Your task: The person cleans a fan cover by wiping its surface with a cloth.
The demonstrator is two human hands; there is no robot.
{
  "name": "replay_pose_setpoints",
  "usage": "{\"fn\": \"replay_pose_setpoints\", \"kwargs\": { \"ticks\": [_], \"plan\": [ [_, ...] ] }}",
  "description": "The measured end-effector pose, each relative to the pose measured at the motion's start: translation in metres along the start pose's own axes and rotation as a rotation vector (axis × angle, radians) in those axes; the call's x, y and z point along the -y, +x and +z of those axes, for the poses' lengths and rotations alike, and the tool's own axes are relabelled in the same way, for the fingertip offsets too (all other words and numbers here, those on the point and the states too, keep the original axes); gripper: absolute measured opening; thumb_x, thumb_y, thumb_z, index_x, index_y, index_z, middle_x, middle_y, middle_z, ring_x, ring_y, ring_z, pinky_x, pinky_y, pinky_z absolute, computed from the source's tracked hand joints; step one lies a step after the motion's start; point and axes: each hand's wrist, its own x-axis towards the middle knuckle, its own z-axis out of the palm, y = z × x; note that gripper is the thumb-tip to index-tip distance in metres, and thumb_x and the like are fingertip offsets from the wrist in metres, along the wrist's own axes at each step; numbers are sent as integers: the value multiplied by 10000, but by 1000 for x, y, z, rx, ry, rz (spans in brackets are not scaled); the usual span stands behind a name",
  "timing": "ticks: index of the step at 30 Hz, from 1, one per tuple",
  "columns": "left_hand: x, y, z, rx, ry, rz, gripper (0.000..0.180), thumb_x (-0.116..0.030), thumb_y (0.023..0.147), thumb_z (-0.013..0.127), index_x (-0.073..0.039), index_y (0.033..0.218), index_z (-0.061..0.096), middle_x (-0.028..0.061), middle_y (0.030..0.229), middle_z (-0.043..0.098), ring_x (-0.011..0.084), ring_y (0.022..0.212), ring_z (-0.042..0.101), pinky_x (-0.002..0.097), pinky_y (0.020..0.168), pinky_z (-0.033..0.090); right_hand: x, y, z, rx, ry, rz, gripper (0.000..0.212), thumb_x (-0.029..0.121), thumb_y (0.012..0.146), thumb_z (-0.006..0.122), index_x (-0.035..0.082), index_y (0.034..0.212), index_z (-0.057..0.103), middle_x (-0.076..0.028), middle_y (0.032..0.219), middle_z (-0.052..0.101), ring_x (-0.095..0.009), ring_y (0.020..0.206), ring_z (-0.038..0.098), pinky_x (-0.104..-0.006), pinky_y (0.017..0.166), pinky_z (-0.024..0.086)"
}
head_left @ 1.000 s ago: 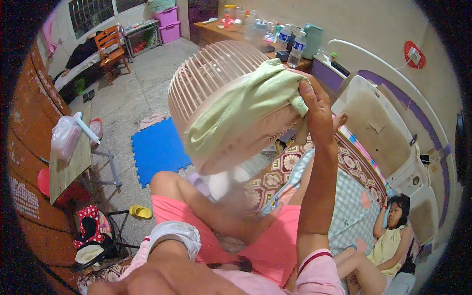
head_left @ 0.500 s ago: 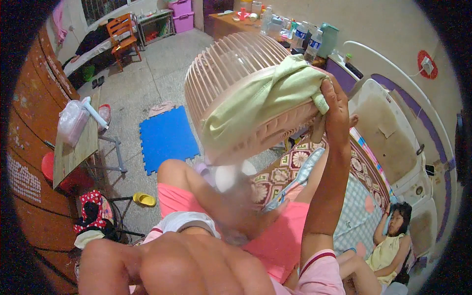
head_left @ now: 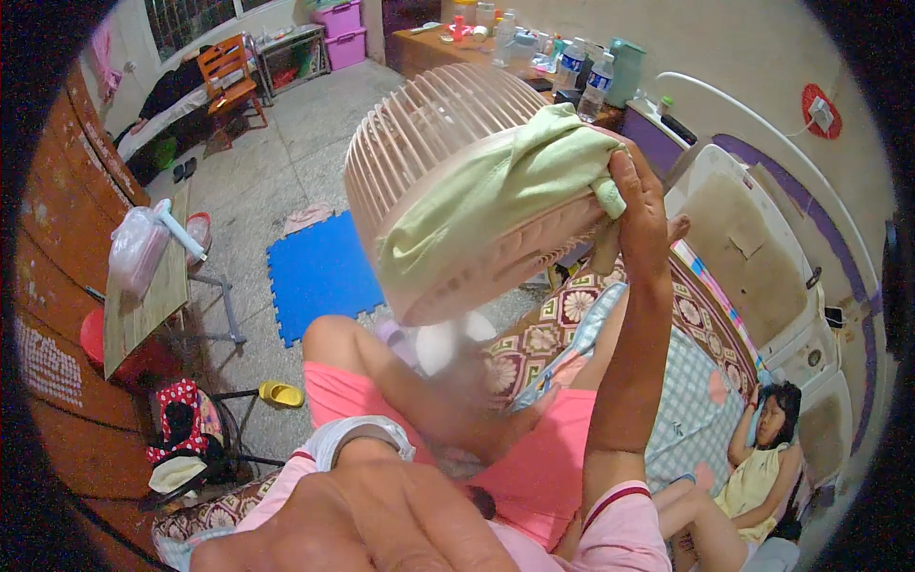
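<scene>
One bare right hand point(head_left: 644, 195) pinches a pale-green fabric cloth point(head_left: 505, 181) at the right edge of a round, pale-pink plastic fan cage point(head_left: 440, 143); the left hand's point(head_left: 381, 510) grip I cannot tell.

The fan point(head_left: 448, 143) is in the middle of the frame, with a cloth point(head_left: 505, 181) over its side. The right hand point(head_left: 640, 195) is at the fan's right edge. The left hand point(head_left: 381, 510) is at the bottom. Behind the fan, near the top, bottles point(head_left: 599, 84) stand on a desk point(head_left: 416, 48). Left of the fan, a foam mat point(head_left: 324, 276) lies on the floor point(head_left: 295, 153). At the far left, a plastic bag point(head_left: 133, 250) sits on a table point(head_left: 138, 329). A person point(head_left: 758, 477) lies at the lower right.
</scene>
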Motion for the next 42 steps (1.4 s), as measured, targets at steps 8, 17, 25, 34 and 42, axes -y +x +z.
{"fn": "replay_pose_setpoints", "kwargs": {
  "ticks": [8, 17, 25, 34, 42],
  "plan": [
    [22, -4, -15, 93, -135, 260, 218, -173, 838, 568, -225, 1050, 562, 26, 858, 537, 162, 662, 547, 336, 731, 412, 2, -1, 4, 9, 50, 23, 344, 291, 920, 427, 47, 1127, 555, -54, 1090, 565, -139, 1015, 487, -283, 906, 355],
    [36, 2, -27, 178, -329, 213, 156, -187, 855, 528, -172, 1009, 548, 49, 876, 523, 185, 705, 557, 333, 719, 396, 3, -2, 3, -11, 7, 33, 349, 302, 926, 412, 51, 1123, 553, -49, 1076, 566, -138, 995, 495, -280, 899, 357],
    [71, 30, -30, 405, -811, 54, 187, -234, 835, 542, -90, 952, 523, 67, 825, 509, 194, 677, 528, 324, 674, 384, -1, -5, -8, -49, 5, 35, 344, 283, 926, 410, 37, 1119, 552, -58, 1074, 567, -141, 994, 497, -277, 898, 358],
    [75, 31, -22, 465, -944, 112, 307, -288, 813, 559, 3, 887, 494, 87, 767, 493, 204, 646, 495, 313, 622, 370, 3, -6, -4, -45, -46, 109, 384, 321, 916, 417, 35, 1149, 525, -53, 1071, 546, -140, 1009, 482, -263, 911, 333],
    [63, 27, -6, 150, -1050, -8, 144, -188, 856, 544, -108, 970, 509, 129, 811, 521, 213, 756, 552, 353, 726, 493, -5, -8, -11, -121, -75, 144, 396, 318, 914, 419, 31, 1172, 511, -61, 1110, 537, -142, 1029, 479, -261, 917, 336]
  ]
}}
